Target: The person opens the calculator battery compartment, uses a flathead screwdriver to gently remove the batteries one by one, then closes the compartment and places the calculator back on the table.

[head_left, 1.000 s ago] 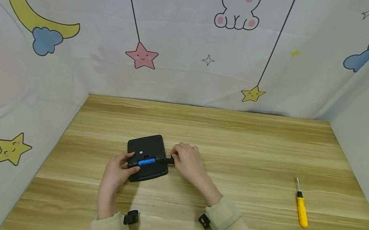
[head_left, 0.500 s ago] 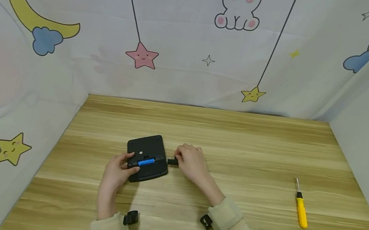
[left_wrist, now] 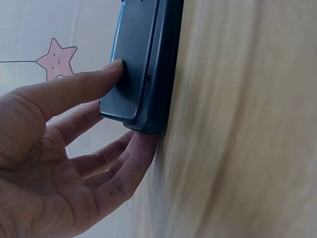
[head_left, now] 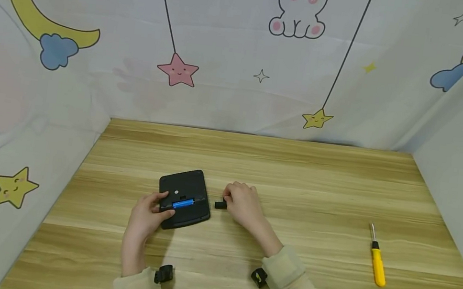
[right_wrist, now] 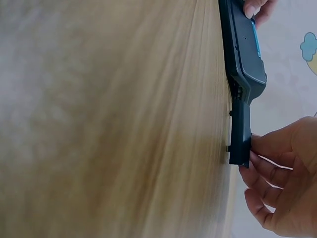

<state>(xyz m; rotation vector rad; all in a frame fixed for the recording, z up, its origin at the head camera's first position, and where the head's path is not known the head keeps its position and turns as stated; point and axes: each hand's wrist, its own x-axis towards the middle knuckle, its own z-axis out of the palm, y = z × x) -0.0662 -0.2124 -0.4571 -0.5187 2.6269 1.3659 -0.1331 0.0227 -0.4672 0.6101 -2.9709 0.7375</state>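
A black calculator (head_left: 185,182) lies back side up on the table, its battery slot uncovered and a blue battery (head_left: 183,203) inside. My left hand (head_left: 148,211) holds its left edge; in the left wrist view the thumb (left_wrist: 111,74) presses on the back while other fingers touch the side. Just right of the calculator, my right hand (head_left: 243,206) pinches a narrow black battery cover (head_left: 219,205) by its far end. The right wrist view shows the cover (right_wrist: 240,134) with small tabs on its table-facing side. Its gripped end is partly hidden by fingers in the head view.
A screwdriver (head_left: 378,264) with a yellow handle lies at the right of the wooden table (head_left: 297,172). Printed cloth walls (head_left: 219,104) stand behind and at both sides. Each sleeve carries a black strap mount (head_left: 259,277).
The right hand has moved right with the battery cover, from over the calculator's edge to a small gap beside it. The left hand and calculator have stayed put.
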